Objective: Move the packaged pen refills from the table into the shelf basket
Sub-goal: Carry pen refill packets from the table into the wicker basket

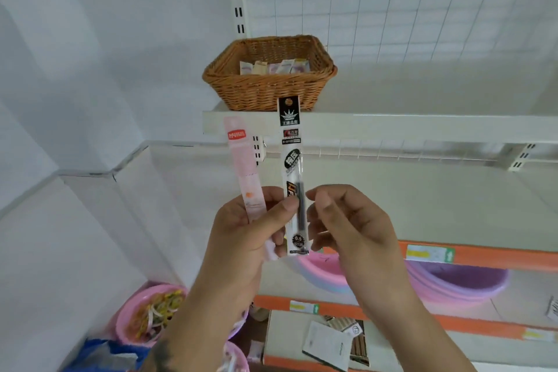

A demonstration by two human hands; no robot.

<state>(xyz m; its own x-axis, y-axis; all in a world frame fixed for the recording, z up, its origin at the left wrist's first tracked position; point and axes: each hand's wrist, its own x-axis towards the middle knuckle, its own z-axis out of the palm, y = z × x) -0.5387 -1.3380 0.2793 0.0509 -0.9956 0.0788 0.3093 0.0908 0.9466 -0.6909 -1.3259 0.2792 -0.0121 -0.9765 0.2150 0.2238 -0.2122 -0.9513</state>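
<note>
Head view: two slim refill packets, pink and black-and-clear, were pinched fanned in the left hand; right hand hovered loosely curled, holding nothing. One could be dropped short of the brown wicker basket.

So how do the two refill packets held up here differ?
The pink packet is pale with a red logo; the black-and-clear packet has a black header and shows a dark refill. The pink one leans left; the black one stands nearly upright. The left hand grips both; the right hand is at the black one only.
</note>
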